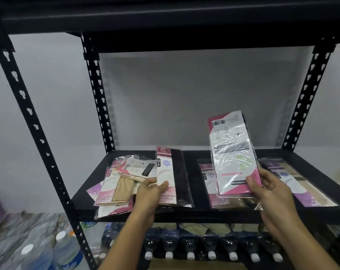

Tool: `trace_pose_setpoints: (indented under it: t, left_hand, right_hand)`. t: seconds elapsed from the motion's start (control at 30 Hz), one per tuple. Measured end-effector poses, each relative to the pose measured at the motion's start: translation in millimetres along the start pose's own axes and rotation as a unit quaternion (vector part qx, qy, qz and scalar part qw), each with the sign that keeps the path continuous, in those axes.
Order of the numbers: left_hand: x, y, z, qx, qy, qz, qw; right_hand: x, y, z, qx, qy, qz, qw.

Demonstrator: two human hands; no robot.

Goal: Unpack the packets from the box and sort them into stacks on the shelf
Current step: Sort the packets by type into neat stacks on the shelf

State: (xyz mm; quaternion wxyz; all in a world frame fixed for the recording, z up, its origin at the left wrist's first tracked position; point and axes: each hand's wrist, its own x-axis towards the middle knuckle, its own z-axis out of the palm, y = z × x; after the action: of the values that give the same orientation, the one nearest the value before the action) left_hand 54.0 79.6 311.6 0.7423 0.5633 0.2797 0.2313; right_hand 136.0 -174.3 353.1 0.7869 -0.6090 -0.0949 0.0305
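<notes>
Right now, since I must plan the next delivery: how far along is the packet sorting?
Done: packets lie on the shelf as a right-end stack, a middle stack and a loose left pile. In hand: the right hand holds a raised packet, back showing; the left hand grips a dark packet. Left: placing both and squaring the left pile. No box is clearly visible, so the remainder is unknown.
</notes>
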Motion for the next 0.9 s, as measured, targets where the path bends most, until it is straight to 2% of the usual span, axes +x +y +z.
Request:
trace_pose_setpoints:
  t: [0.13, 0.23, 0.37, 0.47, 0.7, 0.9]
  left_hand:
    - [14, -8, 29, 0.055, -0.011, -0.015, 0.998]
    - [21, -7, 46, 0.151, 0.005, 0.003, 0.989]
    - [26, -10, 55, 0.359, 0.04, 0.07, 0.93]
    - [25, -13, 58, 0.454, 0.053, 0.097, 0.884]
    - [23, -10, 56, 0.567, 0.038, 0.148, 0.81]
    - [24, -5, 56, 0.617, 0.034, 0.164, 0.769]
  right_hand:
    - [0, -3, -12, -0.001, 0.01, -0.001, 1.0]
    - [0, -7, -21, -0.005, 0.016, -0.006, 1.0]
    - [2, -8, -31, -0.021, 0.015, -0.015, 1.0]
    - [2, -9, -34, -0.024, 0.017, -0.024, 0.999]
    - [2, -9, -35, -0.024, 0.009, -0.025, 0.999]
    - [3, -5, -34, -0.023, 0.006, -0.021, 1.0]
